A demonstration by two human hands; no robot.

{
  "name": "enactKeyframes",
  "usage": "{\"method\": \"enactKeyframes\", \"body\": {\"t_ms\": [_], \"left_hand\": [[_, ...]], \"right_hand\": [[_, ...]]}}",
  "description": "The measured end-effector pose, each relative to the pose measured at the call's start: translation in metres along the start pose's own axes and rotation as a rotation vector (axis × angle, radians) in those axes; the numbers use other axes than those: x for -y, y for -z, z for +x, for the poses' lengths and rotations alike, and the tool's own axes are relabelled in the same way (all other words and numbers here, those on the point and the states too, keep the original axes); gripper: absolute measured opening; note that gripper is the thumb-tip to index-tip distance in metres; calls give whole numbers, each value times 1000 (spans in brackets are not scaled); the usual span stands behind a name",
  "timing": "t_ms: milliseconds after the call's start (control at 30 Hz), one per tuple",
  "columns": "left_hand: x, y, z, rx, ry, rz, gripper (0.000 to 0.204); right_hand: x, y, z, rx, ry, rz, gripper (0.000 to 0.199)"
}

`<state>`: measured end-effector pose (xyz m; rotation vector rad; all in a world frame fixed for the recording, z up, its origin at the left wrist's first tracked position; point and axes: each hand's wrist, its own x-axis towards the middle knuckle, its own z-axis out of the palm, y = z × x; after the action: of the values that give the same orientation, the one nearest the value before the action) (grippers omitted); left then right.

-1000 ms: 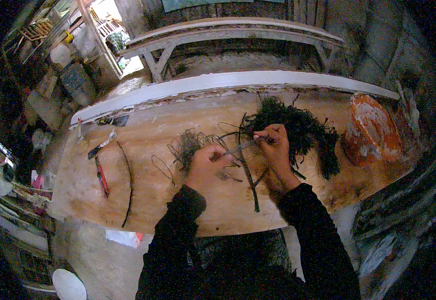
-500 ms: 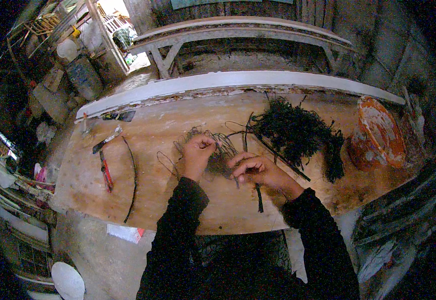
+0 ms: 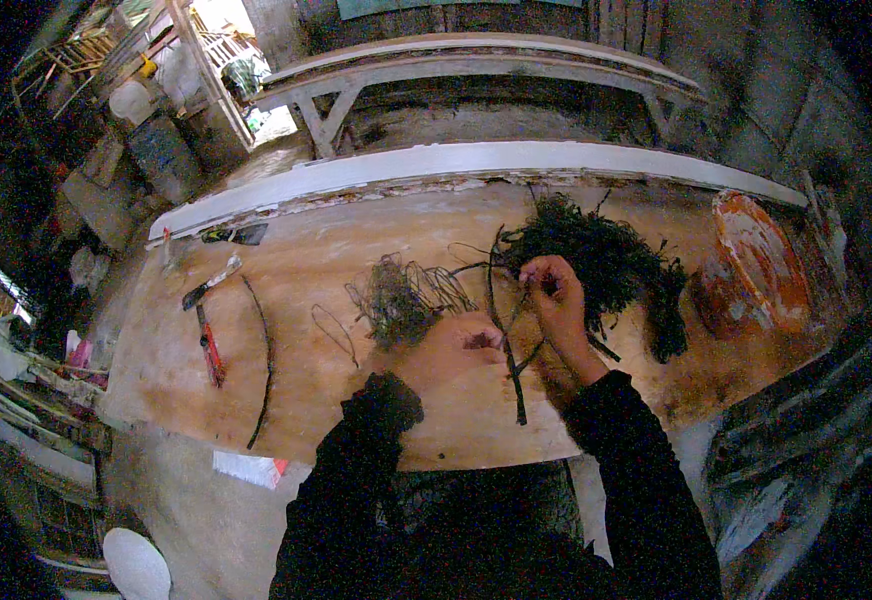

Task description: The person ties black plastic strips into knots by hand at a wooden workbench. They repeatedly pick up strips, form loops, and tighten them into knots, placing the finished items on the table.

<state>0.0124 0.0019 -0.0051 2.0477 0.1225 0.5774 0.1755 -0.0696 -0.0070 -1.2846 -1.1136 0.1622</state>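
I have 2 dark sleeves (image 3: 341, 455) coming up from the lower edge and crossing the front edge of the wooden table (image 3: 306, 420); the space between them is too dark for me to read. Low at left I see a white disc (image 3: 137, 564), and a white-and-red packet (image 3: 248, 468) partly covered by the table.

Past the front edge I get a strip of bare wood, then the left hand (image 3: 451, 350), fingers curled in; I cannot tell whether they grip anything. The right hand (image 3: 558, 290) sits farther out, thumb and fingertips pinched together; what is in the pinch is too fine and blurred for me. The dark branched stem (image 3: 496, 310) lies between the 2 hands, and I can't make out whether either touches it.

The left hand hides the near end of a thin wire tangle (image 3: 396, 290). Leftward, past a wire loop (image 3: 327, 325), open board reaches a curved dark stick (image 3: 270, 350), then a red-handled tool (image 3: 212, 350).

Behind the right hand a dark green fibre heap (image 3: 596, 245) takes up the room; an orange bucket (image 3: 741, 290) crowds the right end. A white beam (image 3: 476, 158) bounds the far edge, with a bench (image 3: 476, 65) beyond. My picture's corners go black.
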Motion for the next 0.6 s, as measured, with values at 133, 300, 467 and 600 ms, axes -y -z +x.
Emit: {"method": "enactKeyframes", "body": {"t_ms": [133,300,467,600], "left_hand": [[-11,-1,3,-69,115,-7,13],[-9,5,1,-284,189,-9,9],[8,27,-1,-618,256,-187,8],[18,35,0,-863,227,32,3]], "right_hand": [[-5,-1,5,-58,54,-177,10],[-22,3,3,-72,-40,-185,10],[-2,-2,0,41,-72,6,5],[11,-5,-9,393,-98,150,6]]}}
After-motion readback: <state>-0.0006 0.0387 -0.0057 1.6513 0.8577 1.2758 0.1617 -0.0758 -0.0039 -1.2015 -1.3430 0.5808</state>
